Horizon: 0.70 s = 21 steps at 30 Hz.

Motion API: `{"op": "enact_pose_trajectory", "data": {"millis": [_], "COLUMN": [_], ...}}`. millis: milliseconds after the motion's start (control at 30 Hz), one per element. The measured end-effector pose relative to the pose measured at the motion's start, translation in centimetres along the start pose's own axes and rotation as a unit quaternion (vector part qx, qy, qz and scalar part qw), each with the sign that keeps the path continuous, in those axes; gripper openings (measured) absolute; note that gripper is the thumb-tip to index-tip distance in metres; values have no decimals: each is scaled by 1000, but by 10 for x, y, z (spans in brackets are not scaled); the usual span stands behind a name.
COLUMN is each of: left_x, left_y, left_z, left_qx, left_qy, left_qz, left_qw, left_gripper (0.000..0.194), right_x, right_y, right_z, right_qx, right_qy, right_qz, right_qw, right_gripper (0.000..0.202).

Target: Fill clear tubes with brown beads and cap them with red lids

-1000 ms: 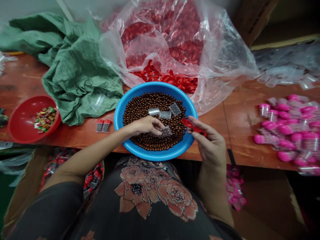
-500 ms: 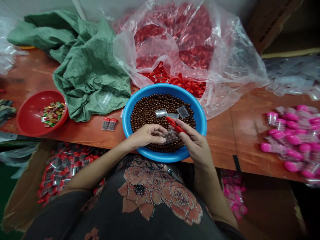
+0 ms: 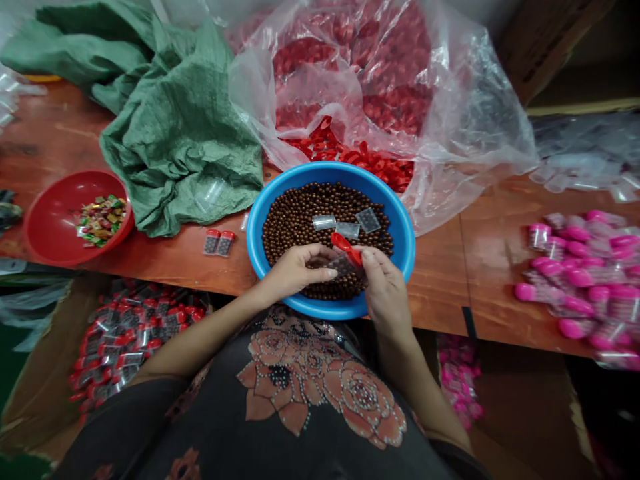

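A blue basin (image 3: 405, 247) holds a mass of brown beads (image 3: 295, 220). Over its near part, my left hand (image 3: 300, 270) grips a small clear container (image 3: 343, 266) with dark beads in it. My right hand (image 3: 386, 287) pinches a red cap (image 3: 346, 247) at the container's upper right end. Cap and container meet or overlap there; whether the cap is seated cannot be told. Three clear containers lie on the beads beyond my hands, among them an upright-tilted one (image 3: 368, 220) at the right.
Left of the basin are two red-capped containers (image 3: 219, 243), a green sack (image 3: 185, 133) and a red bowl (image 3: 45, 220) of wrapped pieces. Behind lies a plastic bag (image 3: 350, 80) of red caps. Pink-capped containers (image 3: 585, 267) cover the right side; a box of red-capped containers (image 3: 130, 333) sits below.
My right hand has turned and drawn its fingers together on the red cap, which now sits against the container. My left hand keeps its grip. The view has shifted slightly.
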<state>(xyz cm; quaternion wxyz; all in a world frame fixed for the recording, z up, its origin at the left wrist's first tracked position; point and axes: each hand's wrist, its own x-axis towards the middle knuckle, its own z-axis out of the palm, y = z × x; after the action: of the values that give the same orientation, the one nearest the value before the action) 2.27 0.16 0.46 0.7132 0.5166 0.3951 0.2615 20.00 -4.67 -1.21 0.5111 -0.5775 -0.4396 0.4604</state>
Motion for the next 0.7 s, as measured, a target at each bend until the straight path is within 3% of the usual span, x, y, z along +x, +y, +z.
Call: {"op": "enact_pose_trajectory", "data": {"millis": [200, 300, 400, 500, 600, 700], "left_x": [-2, -2, -3, -4, -4, -4], "left_y": [-4, -3, -1, 0, 0, -1], "left_z": [3, 5, 6, 9, 11, 12], "left_qx": [37, 16, 5, -27, -57, -53], "left_qy": [35, 43, 62, 70, 76, 82], "left_qz": [30, 42, 54, 48, 49, 64], "left_qw": [998, 998, 997, 996, 994, 993], "left_gripper": [28, 28, 27, 28, 32, 30], "right_x": [1, 0, -1, 0, 3, 3], "right_y": [-7, -7, -5, -3, -4, -8], "right_z": [1, -1, -2, -1, -1, -3], "right_qx": [-177, -246, -316, -348, -342, -272], "right_qy": [63, 26, -26, -27, -30, -51], "right_qz": [-154, -230, -282, -308, -307, -258], "right_qw": [970, 941, 906, 885, 888, 926], "right_gripper": [24, 26, 53, 83, 88, 64]}}
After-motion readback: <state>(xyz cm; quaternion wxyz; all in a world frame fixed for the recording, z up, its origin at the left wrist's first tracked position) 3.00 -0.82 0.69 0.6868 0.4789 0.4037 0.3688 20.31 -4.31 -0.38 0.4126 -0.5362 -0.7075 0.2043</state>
